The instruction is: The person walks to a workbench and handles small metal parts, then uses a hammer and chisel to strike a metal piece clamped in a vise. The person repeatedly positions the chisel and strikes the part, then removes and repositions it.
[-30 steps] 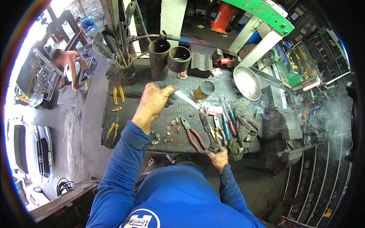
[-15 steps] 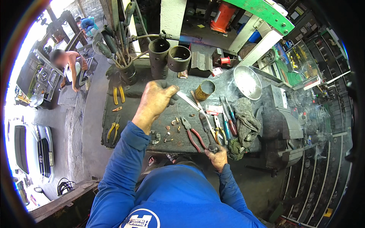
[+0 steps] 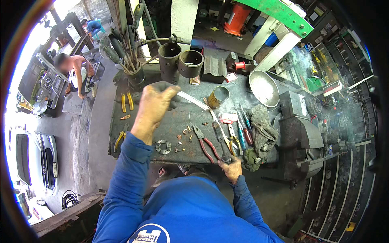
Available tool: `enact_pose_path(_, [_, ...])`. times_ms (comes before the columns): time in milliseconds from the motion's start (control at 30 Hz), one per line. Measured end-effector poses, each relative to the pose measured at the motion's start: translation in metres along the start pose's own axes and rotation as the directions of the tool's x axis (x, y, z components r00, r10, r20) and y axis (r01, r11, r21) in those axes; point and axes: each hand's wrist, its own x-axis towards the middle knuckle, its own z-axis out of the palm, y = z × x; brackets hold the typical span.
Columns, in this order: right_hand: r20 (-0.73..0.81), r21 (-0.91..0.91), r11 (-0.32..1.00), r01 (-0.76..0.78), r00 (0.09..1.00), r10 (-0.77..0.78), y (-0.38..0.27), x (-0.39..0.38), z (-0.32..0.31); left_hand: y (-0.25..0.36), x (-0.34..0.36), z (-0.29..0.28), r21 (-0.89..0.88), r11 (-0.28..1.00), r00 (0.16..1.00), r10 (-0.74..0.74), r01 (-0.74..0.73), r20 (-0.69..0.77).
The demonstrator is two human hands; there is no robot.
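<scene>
My left hand (image 3: 156, 107) is raised over the bench, its thumb and fingers closed on one end of a pale, shiny thin strip (image 3: 192, 98). The strip slants down to the right, and a narrow light band continues from its bend toward my right hand; I cannot tell whether it is one piece. At the bench's front edge my right hand (image 3: 231, 169) grips the dark handle of a long tool (image 3: 219, 133) whose flat shaft points away from me. Red-handled pliers (image 3: 205, 143) lie just left of it. An open, round metal can (image 3: 219, 96) stands beyond the strip.
Screwdrivers (image 3: 245, 131), yellow-handled pliers (image 3: 232, 139) and a grey rag (image 3: 261, 129) lie to the right, beside a vise (image 3: 302, 137). A metal bowl (image 3: 263, 88) sits behind them amid smoke. A slotted ring (image 3: 163, 147) lies at left. A person (image 3: 79, 75) crouches far left.
My left hand has moved left and slightly up, drawing the strip with it to a flatter slant. The slotted ring shows more fully. My right hand has barely moved.
</scene>
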Motion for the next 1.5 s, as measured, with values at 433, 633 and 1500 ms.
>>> enact_pose_path(433, [-0.109, 0.190, 0.979, 0.071, 0.993, -0.050, -0.066, 0.057, 0.020, -0.130, -0.144, -0.238, -0.626, 0.780, 0.876, -0.306, 0.005, -0.374])
enact_pose_path(633, [0.072, 0.334, 0.933, 0.137, 0.983, -0.170, -0.182, 0.119, 0.048, -0.269, -0.252, -0.351, -0.518, 0.855, 0.603, -0.399, -0.027, -0.691])
enact_pose_path(1500, [-0.416, -0.421, 0.597, 0.684, 0.439, -0.796, -0.273, 0.141, 0.115, -0.487, -0.489, -0.310, -0.545, 0.796, 0.032, -0.572, 0.262, -0.820])
